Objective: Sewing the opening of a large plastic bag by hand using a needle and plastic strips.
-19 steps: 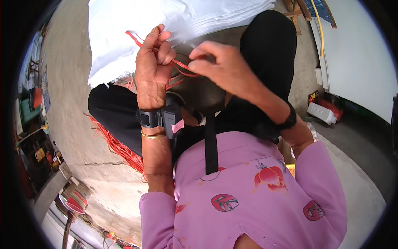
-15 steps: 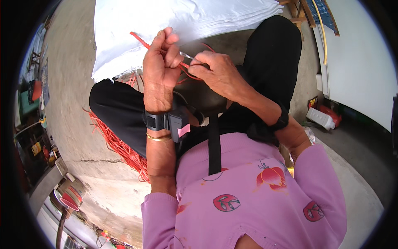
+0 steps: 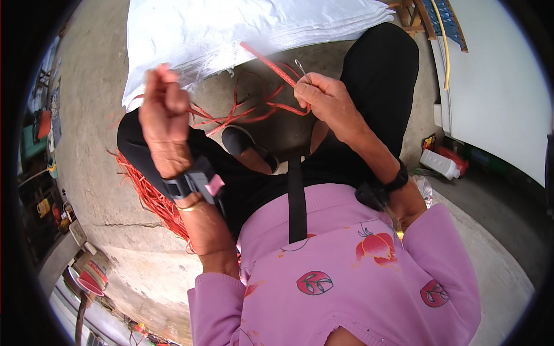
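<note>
My right hand [image 3: 326, 101] is closed in a pinch on a thin metal needle with a looped end [image 3: 299, 67] and on red plastic cord [image 3: 268, 62]. One end of the cord sticks up past the fingertips, toward the white sacks. My left hand [image 3: 164, 115] is smeared by motion in front of the near left corner of the stack. Its fingers look closed, with red cord coming out on both sides. Between the hands, loose loops of cord hang over the floor. The flat stack of white woven sacks [image 3: 231, 29] lies ahead of my knees, its left edge frayed.
A bundle of red cords [image 3: 153, 199] lies on the concrete floor beside my left leg. To the right are a white plastic bottle [image 3: 440, 164] and a large white panel [image 3: 496, 86]. A wooden stool frame [image 3: 414, 20] stands at the far right of the sacks.
My hands have moved apart: the left swung left and a little nearer, the right went slightly right. The cord is now drawn out between them, and the needle's loop shows above my right fingers.
</note>
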A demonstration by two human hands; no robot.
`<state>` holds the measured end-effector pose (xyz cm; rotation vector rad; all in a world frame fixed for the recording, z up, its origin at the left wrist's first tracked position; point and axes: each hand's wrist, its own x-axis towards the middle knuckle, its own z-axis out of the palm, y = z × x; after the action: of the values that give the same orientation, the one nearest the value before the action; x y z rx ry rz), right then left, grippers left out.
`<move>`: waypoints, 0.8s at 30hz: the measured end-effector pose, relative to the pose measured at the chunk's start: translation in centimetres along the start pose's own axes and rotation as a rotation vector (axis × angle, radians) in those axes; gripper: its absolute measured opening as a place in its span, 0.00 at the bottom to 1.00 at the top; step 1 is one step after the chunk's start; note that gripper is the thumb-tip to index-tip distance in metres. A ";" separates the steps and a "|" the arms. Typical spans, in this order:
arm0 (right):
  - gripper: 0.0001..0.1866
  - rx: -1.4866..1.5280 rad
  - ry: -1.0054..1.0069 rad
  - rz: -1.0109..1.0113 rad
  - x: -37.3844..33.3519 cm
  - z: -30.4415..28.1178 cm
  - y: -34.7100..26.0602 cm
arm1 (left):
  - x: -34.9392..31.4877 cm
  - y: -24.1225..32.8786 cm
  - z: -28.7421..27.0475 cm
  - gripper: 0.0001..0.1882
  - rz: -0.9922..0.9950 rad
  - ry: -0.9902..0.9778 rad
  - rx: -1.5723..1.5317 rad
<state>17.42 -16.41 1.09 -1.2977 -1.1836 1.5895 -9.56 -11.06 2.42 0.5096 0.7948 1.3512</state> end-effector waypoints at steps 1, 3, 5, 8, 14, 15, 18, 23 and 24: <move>0.12 -0.001 0.000 0.000 0.1 0.1 0.1 | -0.5 -1.2 0.9 0.14 -0.127 0.046 0.072; 0.11 0.046 -0.004 -0.063 0.2 0.4 0.4 | -2.3 -4.7 3.0 0.14 -0.236 0.002 0.219; 0.12 -0.005 0.001 -0.032 0.2 0.7 0.8 | -3.3 -7.0 4.7 0.14 -0.436 0.058 0.073; 0.12 -0.118 -0.012 -0.012 -0.4 0.8 1.2 | -3.0 -8.0 5.4 0.12 -0.326 0.070 0.004; 0.16 -0.236 -0.085 0.036 -0.5 0.8 0.9 | -2.5 -7.1 4.5 0.11 -0.177 0.026 0.031; 0.17 -0.194 -0.021 -0.039 -0.3 0.6 0.8 | -2.7 -7.3 4.5 0.11 -0.199 0.016 0.093; 0.20 -0.165 0.100 -0.101 0.0 0.2 0.6 | -3.5 -7.9 4.8 0.10 -0.268 -0.085 0.330; 0.21 -0.299 0.136 -0.174 0.2 0.2 1.3 | -3.7 -8.6 5.1 0.08 -0.337 -0.113 0.406; 0.20 -0.338 0.148 -0.195 0.2 0.3 1.5 | -3.8 -8.6 5.1 0.08 -0.348 -0.100 0.471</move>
<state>17.09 -16.66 -0.36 -1.4336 -1.4787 1.1673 -0.17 -15.62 0.23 0.7606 1.0701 0.8091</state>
